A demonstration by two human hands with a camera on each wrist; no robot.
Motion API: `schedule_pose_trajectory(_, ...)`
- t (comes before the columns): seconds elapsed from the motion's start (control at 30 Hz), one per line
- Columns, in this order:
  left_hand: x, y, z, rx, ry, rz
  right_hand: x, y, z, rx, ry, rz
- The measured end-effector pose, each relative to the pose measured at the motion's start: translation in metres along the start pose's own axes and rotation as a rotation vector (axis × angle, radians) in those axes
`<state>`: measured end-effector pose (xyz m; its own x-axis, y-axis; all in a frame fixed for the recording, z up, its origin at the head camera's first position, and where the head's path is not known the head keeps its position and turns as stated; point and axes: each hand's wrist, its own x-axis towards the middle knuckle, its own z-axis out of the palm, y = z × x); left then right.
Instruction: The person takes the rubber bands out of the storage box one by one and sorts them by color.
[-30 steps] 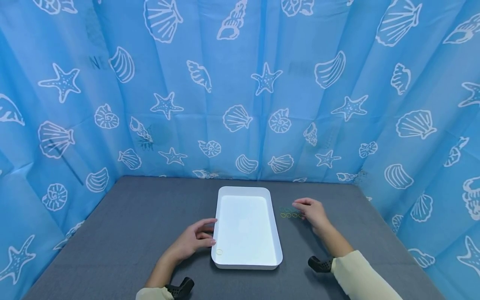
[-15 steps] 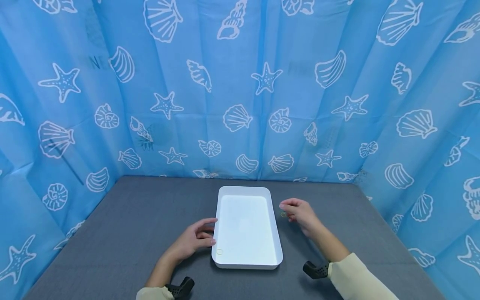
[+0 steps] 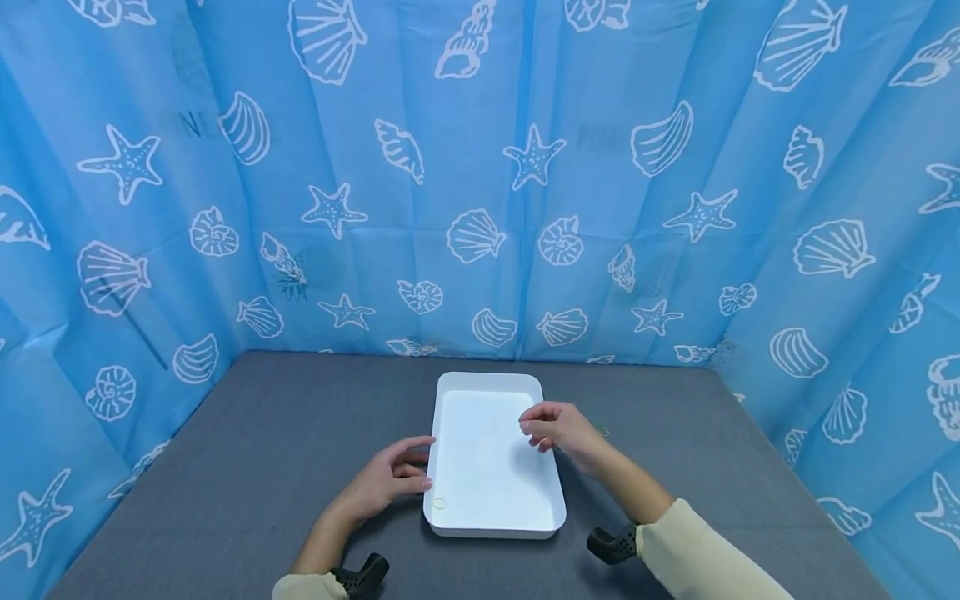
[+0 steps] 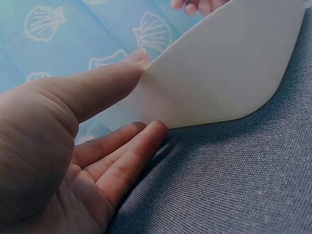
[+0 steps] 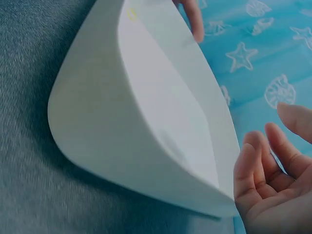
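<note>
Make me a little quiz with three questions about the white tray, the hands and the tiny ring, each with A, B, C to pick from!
1. Where does the small yellow ring lie?
A. in the near left corner of the white tray
B. on the curtain
C. on the person's sleeve

2. What colour is the table top?
A. red
B. dark grey
C. yellow

3. What is the left hand doing?
A. lifting the tray high in the air
B. hiding under the table
C. resting against the tray's left edge

Answers:
1 A, the head view shows the ring on the tray floor near the left hand.
2 B, grey cloth shows all round the tray.
3 C, thumb and fingers meet the rim in the left wrist view, while the right hand hovers over the tray's right side.
</note>
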<state>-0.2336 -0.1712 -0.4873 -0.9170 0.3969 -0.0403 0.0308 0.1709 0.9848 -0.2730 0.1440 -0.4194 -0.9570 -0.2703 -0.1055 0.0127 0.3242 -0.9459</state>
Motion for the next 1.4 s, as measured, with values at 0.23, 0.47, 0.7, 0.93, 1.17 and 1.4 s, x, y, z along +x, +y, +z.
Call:
schedule_pose_trajectory(0.23,0.000,0.001,0.000,-0.008,-0.001,-0.003,0.005,-0.005,0.017,-0.078,-0.152,0.004)
schedule_pose_trajectory(0.47,0.001,0.000,0.001,0.014,0.023,-0.007,0.014,-0.011,0.031,-0.157,-0.319,-0.023)
schedule_pose_trajectory(0.7,0.002,-0.003,0.001,0.016,0.020,-0.005,0.023,-0.017,0.039,-0.255,-0.573,-0.044)
schedule_pose_trajectory(0.93,0.003,-0.004,-0.001,0.040,0.016,0.011,0.026,-0.025,0.050,-0.305,-0.750,-0.048)
schedule_pose_trajectory(1.17,0.002,-0.005,-0.001,0.033,0.003,0.024,0.032,-0.026,0.063,-0.351,-0.870,-0.039)
schedule_pose_trajectory(1.4,0.003,-0.005,-0.002,0.034,-0.002,0.027,0.036,-0.029,0.074,-0.385,-0.984,-0.025)
